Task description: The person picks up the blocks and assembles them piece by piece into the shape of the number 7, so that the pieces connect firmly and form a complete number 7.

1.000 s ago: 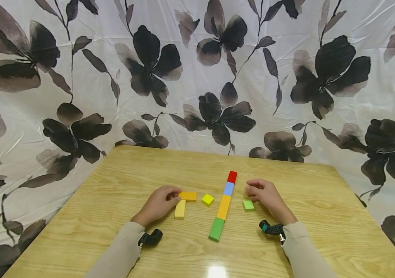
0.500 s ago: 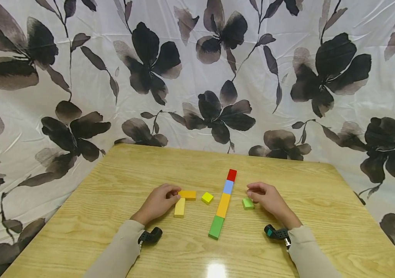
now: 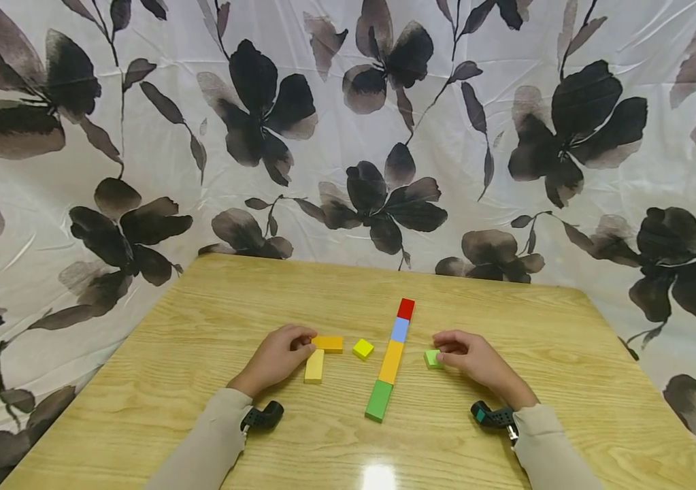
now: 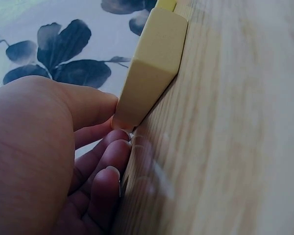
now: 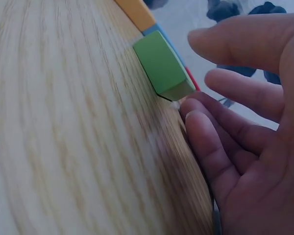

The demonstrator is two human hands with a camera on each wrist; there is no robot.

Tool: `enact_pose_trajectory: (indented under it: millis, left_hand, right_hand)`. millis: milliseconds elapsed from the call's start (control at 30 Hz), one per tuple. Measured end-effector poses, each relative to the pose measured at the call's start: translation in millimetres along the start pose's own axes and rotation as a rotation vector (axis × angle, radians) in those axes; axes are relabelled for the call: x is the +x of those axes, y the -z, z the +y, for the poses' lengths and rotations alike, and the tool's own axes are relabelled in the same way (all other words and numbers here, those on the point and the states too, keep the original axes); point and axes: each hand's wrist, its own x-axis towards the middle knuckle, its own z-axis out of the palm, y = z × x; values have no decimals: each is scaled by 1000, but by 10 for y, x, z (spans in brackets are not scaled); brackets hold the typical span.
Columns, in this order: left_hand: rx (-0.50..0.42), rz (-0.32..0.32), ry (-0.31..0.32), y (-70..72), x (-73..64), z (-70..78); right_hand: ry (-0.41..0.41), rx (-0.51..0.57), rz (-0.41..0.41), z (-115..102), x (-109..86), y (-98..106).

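My left hand [image 3: 277,357] pinches the left end of a flat orange block [image 3: 328,344] between thumb and fingers. Just in front of that block lies a cream block [image 3: 313,366], its end right at my left thumb in the left wrist view [image 4: 157,44]. My right hand [image 3: 476,361] hovers low beside a small light green block [image 3: 431,358], thumb and fingers apart. In the right wrist view the green block [image 5: 161,66] sits on the table in front of the parted thumb and fingers, with nothing between them.
A straight row runs away from me between the hands: green block [image 3: 379,401], yellow-orange block [image 3: 391,362], blue block [image 3: 399,330], red block [image 3: 405,309]. A yellow cube [image 3: 362,350] sits left of it. Behind the wooden table [image 3: 250,292] hangs a floral cloth [image 3: 299,224].
My right hand has shifted slightly toward me, and its thumb now overlaps the light green block in the head view. The left hand stays at the orange block.
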Motion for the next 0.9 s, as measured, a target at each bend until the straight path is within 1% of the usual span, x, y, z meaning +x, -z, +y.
enact_pose_trajectory:
  millis: [200, 400, 633, 800, 900]
  left_hand:
    - [0, -3, 10, 7, -17, -6]
    - [-4, -2, 5, 20, -16, 5]
    - [-3, -7, 8, 26, -18, 29]
    - [-4, -5, 12, 28, -20, 37]
    - [-4, -6, 7, 20, -19, 37]
  right_hand:
    - [45, -76, -22, -13, -23, -2]
    - [61, -89, -33, -29, -30, -1]
    - [79, -139, -25, -20, -26, -3]
    - [88, -146, -15, 5, -19, -10]
    - [77, -124, -14, 8, -30, -13]
